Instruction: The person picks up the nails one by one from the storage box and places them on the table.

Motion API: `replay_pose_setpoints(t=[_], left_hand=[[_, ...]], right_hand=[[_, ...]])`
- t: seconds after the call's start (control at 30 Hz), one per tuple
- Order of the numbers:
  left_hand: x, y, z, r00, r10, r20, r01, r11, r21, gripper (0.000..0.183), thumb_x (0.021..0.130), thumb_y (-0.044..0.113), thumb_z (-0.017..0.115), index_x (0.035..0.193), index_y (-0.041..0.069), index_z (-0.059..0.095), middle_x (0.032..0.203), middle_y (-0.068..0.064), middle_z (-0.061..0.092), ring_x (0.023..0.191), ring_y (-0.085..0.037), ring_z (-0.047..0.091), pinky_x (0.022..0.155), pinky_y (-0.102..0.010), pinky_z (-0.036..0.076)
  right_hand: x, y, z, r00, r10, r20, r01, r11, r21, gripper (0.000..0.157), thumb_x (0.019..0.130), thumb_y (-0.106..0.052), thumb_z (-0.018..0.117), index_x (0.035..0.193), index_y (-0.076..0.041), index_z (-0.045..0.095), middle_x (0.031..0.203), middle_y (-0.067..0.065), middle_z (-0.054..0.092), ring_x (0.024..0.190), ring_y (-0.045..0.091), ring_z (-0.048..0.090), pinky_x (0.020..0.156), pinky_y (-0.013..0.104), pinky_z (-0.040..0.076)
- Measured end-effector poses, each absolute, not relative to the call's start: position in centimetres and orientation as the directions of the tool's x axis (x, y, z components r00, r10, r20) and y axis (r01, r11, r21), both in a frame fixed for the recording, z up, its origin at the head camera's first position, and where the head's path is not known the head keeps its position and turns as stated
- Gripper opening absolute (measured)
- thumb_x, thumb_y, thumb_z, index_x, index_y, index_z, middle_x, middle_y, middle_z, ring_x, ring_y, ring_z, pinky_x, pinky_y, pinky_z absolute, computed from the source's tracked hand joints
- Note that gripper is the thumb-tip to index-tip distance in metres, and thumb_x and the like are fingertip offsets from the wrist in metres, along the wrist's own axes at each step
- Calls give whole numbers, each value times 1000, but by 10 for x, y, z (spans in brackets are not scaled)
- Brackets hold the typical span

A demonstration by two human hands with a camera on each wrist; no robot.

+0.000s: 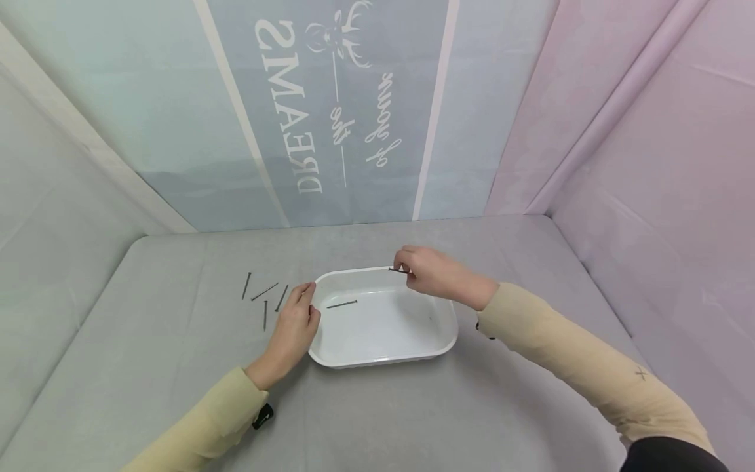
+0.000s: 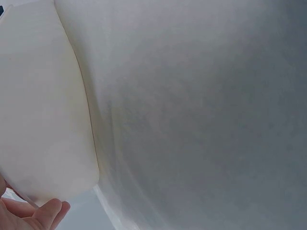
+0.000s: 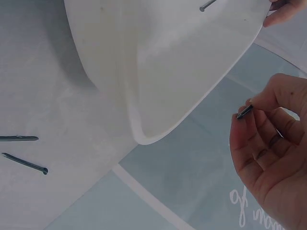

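Observation:
A white rectangular tray [image 1: 383, 337] with rounded corners sits on the grey cloth. My left hand [image 1: 293, 331] grips its left rim; the left wrist view shows that hand [image 2: 36, 215] at the tray's edge [image 2: 45, 120]. One dark nail [image 1: 343, 304] lies inside the tray, near the left end. Over the far right rim, my right hand [image 1: 433, 271] pinches another nail [image 1: 398, 271] between thumb and fingertips. The right wrist view shows this held nail [image 3: 245, 112] closely, with the other fingers of the right hand [image 3: 273, 148] loosely curled.
Several loose nails lie on the cloth left of the tray, among them an upright-lying nail [image 1: 265, 316] and a slanted nail [image 1: 264, 292]. A printed curtain [image 1: 354, 196] hangs behind the table, and a pink cloth wall [image 1: 666, 196] stands at the right.

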State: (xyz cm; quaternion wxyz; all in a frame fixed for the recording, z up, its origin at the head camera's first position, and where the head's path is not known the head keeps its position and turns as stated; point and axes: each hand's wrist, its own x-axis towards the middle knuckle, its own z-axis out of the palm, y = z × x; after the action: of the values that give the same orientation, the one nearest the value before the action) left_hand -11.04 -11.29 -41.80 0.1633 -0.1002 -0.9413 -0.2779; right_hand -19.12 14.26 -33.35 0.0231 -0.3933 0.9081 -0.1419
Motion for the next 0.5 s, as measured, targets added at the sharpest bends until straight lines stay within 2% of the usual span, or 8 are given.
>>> replay_pose_setpoints(t=[0.23, 0.5], left_hand=[[-111, -114, -419, -922, 101, 375, 290, 820, 493, 43, 81, -8, 53, 124, -14, 47, 122, -24, 48, 103, -31, 56, 74, -34, 52], [-110, -113, -418, -925, 98, 367, 284, 822, 494, 44, 81, -7, 53, 124, -13, 47, 122, -24, 48, 102, -31, 56, 74, -33, 52]], right_hand=[[-191, 152, -336, -689, -705, 167, -717, 631, -296, 28, 68, 13, 51, 89, -1, 62, 79, 6, 58, 68, 17, 53, 59, 24, 44], [-191, 159, -335, -740, -650, 175, -664, 663, -347, 27, 69, 13, 52, 91, 3, 63, 79, 9, 59, 67, 17, 52, 57, 25, 44]])
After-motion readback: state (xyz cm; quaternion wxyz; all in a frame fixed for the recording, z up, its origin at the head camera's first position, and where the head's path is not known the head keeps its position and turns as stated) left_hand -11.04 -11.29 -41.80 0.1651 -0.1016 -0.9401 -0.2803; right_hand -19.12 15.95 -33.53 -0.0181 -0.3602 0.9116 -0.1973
